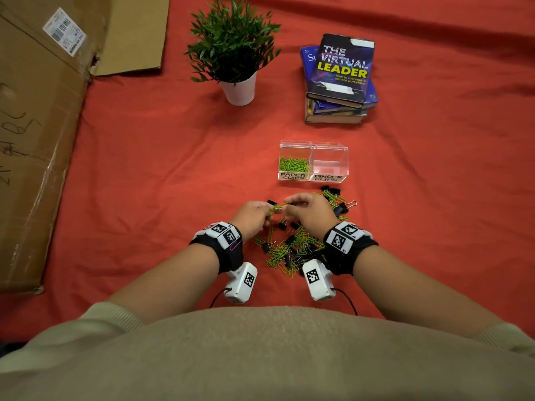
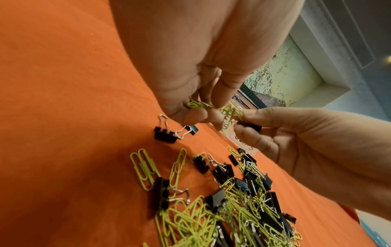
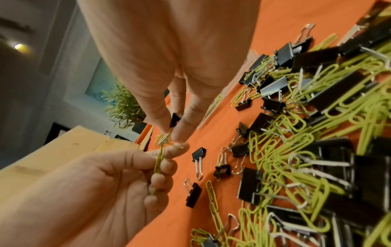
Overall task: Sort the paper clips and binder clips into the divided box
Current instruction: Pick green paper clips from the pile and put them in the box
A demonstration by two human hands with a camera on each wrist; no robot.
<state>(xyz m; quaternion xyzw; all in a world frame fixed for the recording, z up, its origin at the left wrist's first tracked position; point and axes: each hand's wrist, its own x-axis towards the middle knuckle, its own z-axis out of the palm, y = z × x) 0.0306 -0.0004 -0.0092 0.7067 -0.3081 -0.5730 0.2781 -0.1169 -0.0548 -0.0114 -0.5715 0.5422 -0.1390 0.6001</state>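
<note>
**Between our two hands: a tangle to pull apart, most of the sort still ahead**

Between our hands, just above the heap, hangs the knot we are working on. Our left hand has its fingers curled round a small bunch of green paper clips, while our right hand pinches a small black binder clip between thumb and fingertips; the clip's wire handles look caught in the green bunch, so we judge this step to be freeing one from the other before either can be dropped in.

Beyond our right hand, a little further from us, stands the clear divided box. Its left compartment, labelled PAPER CLIPS, already holds a layer of green paper clips. Its right compartment, labelled BINDER CLIPS, looks to hold nothing yet.

Under and just behind both hands lies the mixed heap on the orange cloth over the worktop: many green paper clips laced through black binder clips, with a few loose binder clips lying apart below our left hand and more beyond our right hand, toward the box.

So we reckon the job is early: some paper clips are sorted, no binder clip is, and the bulk of both kinds is left. The interlocked wires suggest more untangling to come.
</note>
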